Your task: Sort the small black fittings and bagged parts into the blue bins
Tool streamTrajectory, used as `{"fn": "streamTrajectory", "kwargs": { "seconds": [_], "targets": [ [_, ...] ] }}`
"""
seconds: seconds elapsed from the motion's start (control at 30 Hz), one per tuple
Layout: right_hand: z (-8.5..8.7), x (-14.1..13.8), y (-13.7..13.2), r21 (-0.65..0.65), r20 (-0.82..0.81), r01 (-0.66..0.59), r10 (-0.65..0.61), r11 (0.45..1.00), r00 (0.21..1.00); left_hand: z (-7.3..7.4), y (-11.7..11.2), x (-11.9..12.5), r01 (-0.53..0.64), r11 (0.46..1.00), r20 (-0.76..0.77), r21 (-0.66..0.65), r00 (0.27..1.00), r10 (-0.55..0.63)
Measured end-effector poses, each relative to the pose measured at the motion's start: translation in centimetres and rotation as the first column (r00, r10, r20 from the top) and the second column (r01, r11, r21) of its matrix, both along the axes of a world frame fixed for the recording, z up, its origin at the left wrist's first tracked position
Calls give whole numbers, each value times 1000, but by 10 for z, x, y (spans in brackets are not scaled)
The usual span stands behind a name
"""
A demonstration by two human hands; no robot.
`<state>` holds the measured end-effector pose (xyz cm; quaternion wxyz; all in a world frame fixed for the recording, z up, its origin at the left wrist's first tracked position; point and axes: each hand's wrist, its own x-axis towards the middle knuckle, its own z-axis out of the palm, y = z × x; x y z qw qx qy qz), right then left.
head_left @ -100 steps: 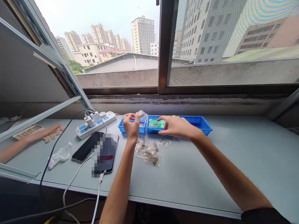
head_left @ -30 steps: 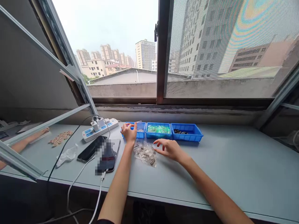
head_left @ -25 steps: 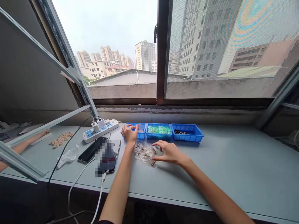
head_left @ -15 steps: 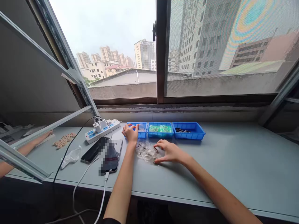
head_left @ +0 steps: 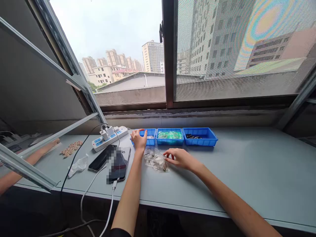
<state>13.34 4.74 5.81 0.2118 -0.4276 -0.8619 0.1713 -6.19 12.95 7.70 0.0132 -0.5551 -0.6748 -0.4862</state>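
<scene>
My left hand (head_left: 139,140) is over the left blue bin (head_left: 151,142), thumb and fingers apart. A small clear packet shows inside that bin, partly hidden by the hand. My right hand (head_left: 180,158) rests at the right edge of a crumpled clear plastic bag (head_left: 154,158) on the table. Its thumb and fingers curve towards each other with a narrow gap between them. Small metal pins (head_left: 165,167) show in the bag near the thumb. The middle blue bin (head_left: 170,142) holds green packets (head_left: 170,135), and the right blue bin (head_left: 204,142) small dark parts (head_left: 193,136).
A white power strip (head_left: 110,138) with plugs, a dark phone (head_left: 100,159) and a second device (head_left: 120,164) on a white cable lie left of my arm. Further left are crumpled white plastic (head_left: 78,165), small wooden pieces (head_left: 70,149) and a metal frame. Another arm (head_left: 32,163) shows there.
My right thumb has drawn up towards the fingers, uncovering the metal pins at the bag's lower right. My left thumb has lifted away from the clear packet in the left bin.
</scene>
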Motion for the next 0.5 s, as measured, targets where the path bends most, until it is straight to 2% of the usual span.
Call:
{"fn": "streamTrajectory", "kwargs": {
  "seconds": [0.13,0.2,0.3,0.37,0.43,0.5],
  "targets": [
    [2,7,4,36,-77,125,-122,992,990,4,-3,9,180,981,-34,75,984,-178],
    [3,12,8,52,-194,226,-212,973,958,4,-7,19,305,948,-69,93,952,-300],
    [6,18,14,13,-446,331,-291,944,847,-1,-13,37,486,870,-111,88,872,-476],
    [9,21,17,-29,-578,345,-297,938,760,-5,-16,47,574,815,-125,77,817,-563],
    [11,21,18,-53,-655,330,-282,943,702,-8,-17,53,645,759,-129,91,763,-633],
    [12,21,18,-50,-687,316,-262,947,677,-9,-17,56,690,711,-125,137,724,-678]
  ]
}}
